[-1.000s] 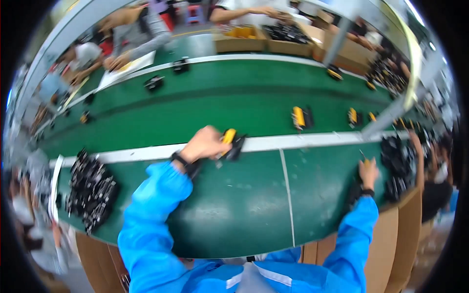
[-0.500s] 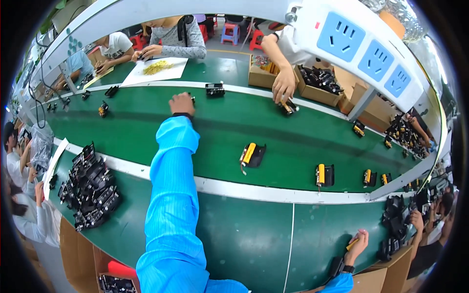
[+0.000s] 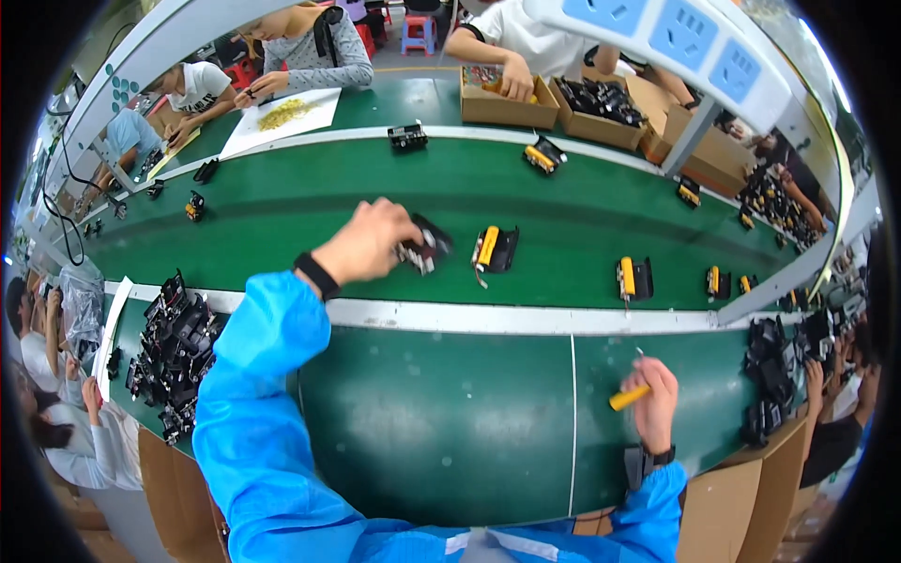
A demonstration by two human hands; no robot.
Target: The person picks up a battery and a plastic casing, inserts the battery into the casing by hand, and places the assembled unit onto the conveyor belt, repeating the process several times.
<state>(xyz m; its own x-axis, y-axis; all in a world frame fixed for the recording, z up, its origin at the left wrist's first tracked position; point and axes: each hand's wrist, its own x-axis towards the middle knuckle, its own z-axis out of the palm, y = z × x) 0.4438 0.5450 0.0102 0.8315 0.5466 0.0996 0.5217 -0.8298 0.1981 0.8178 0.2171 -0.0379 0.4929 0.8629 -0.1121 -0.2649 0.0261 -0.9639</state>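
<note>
My left hand (image 3: 364, 240) reaches over the green belt and pinches a black plastic housing (image 3: 428, 246), which is blurred by motion. To the right of that part lies an open black housing with a yellow battery (image 3: 488, 248) and a short wire. In my right hand (image 3: 657, 402), above the near green bench, is a yellow cylindrical battery (image 3: 628, 398), gripped near one end. A thin pale tip shows above those fingers, too small to name.
Housings with yellow batteries (image 3: 634, 278) lie along the belt (image 3: 310, 178). A heap of black housings (image 3: 175, 349) sits at left, another (image 3: 770, 371) at right. Across the belt, a co-worker's hand (image 3: 516, 77) is in a cardboard box (image 3: 511, 111). A power strip (image 3: 685, 38) hangs above.
My left hand has come back nearer, carrying a black housing. My right hand has risen and moved inward with the battery. The co-worker's hand left the belt for the box.
</note>
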